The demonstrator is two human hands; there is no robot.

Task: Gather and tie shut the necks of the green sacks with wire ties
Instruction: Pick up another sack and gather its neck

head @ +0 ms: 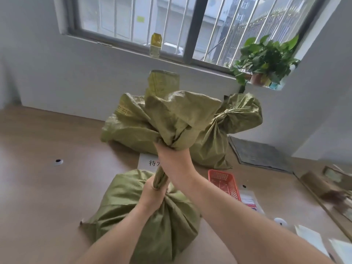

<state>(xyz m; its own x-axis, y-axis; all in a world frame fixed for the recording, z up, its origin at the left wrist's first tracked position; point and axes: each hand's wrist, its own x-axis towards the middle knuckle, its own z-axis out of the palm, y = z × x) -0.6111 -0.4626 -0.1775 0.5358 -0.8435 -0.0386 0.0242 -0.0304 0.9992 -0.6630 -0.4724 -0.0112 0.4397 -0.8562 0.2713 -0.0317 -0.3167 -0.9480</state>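
Note:
A filled green woven sack stands on the floor right in front of me. Its neck is gathered into a tight twisted rope. My left hand grips the base of that neck. My right hand grips it higher up, and the loose sack top flares out above it. Behind on the right stands a second green sack, its neck tied shut. A third green sack lies behind on the left, its mouth loose. No wire tie can be made out in my hands.
A red plastic basket sits on the floor right of the near sack. A white sheet with printed characters lies under the sacks. A grey mat, papers and cardboard pieces lie at the right. A potted plant stands on the windowsill.

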